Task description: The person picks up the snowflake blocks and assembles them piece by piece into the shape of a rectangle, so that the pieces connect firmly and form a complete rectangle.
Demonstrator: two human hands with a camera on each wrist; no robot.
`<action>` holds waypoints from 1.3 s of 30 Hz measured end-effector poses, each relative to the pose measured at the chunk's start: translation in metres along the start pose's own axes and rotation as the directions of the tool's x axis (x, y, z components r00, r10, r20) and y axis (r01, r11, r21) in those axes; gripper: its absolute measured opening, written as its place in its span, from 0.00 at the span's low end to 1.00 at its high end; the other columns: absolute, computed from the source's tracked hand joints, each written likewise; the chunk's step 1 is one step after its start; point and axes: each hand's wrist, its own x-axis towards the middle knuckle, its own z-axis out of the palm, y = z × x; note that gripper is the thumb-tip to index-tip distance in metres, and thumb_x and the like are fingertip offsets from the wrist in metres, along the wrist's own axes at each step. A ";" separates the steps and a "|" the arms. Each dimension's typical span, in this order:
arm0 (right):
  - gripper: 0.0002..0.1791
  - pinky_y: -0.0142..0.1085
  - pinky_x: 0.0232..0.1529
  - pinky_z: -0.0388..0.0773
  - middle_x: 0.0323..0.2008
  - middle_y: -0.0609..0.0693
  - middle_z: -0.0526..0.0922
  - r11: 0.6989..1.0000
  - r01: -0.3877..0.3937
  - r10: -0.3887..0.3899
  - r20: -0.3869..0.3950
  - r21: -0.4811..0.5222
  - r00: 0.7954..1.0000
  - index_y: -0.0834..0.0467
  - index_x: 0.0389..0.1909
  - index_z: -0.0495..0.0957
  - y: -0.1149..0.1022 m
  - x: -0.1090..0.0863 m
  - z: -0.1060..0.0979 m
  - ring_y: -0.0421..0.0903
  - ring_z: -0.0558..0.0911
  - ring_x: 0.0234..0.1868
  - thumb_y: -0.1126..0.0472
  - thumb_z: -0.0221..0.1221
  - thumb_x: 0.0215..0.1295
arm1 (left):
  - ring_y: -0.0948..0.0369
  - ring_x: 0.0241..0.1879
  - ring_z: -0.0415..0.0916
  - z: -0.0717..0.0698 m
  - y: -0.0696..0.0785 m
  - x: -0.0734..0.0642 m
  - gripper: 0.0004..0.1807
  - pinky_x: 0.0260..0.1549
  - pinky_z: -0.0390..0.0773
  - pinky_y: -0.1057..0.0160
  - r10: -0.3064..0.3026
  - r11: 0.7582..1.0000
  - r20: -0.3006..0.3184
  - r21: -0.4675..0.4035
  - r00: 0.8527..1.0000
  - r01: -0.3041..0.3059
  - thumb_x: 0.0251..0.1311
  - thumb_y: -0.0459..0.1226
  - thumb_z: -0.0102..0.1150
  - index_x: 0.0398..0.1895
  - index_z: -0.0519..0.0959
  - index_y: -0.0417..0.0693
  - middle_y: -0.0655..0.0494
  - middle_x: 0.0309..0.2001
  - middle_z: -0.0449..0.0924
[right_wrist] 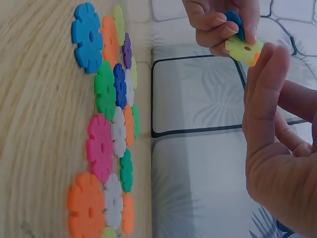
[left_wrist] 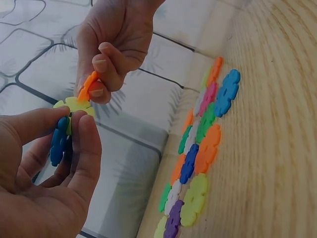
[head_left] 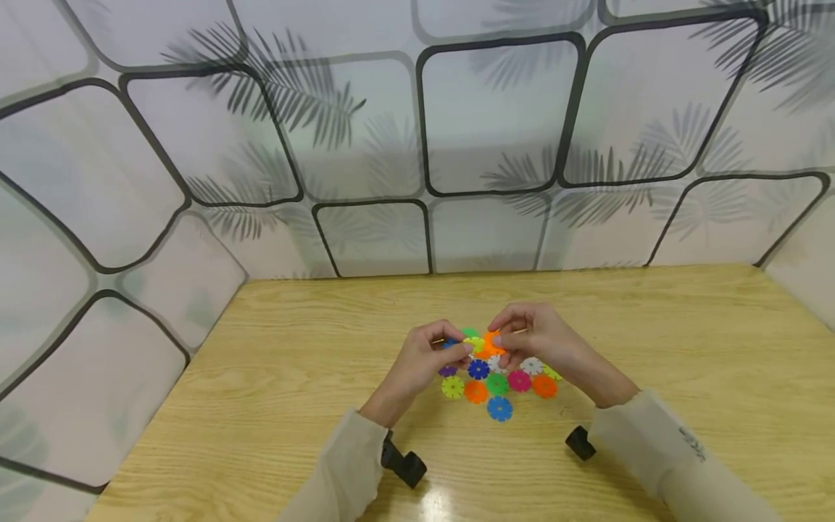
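Above the table my two hands meet over plastic notched snowflake discs. My left hand (head_left: 417, 359) pinches a yellow disc (left_wrist: 75, 104) between thumb and fingers, with a blue disc (left_wrist: 59, 142) set crosswise at its edge and partly behind the fingers. An orange disc (left_wrist: 88, 88) is pinched by my right hand (head_left: 536, 339), its edge right at the far rim of the yellow one. In the right wrist view the fingers hide most of the orange disc, while the yellow disc (right_wrist: 241, 51) shows beyond them.
Loose discs lie flat on the wooden table below the hands, among them a light blue disc (head_left: 499, 408) nearest me, a green disc (head_left: 496, 384) and a pink disc (head_left: 519, 381). A patterned cloth wall (head_left: 483, 235) stands behind the table (head_left: 293, 406).
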 end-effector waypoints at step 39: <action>0.04 0.37 0.29 0.85 0.36 0.59 0.78 0.998 0.006 -0.003 -0.040 0.068 0.999 0.74 0.41 0.71 -0.007 -0.003 0.015 0.46 0.84 0.24 0.75 0.56 0.71 | 0.60 0.29 0.83 0.002 0.002 -0.001 0.04 0.43 0.84 0.44 0.019 1.000 0.005 -0.021 1.000 -0.019 0.66 0.24 0.61 0.38 0.78 0.27 0.50 0.33 0.80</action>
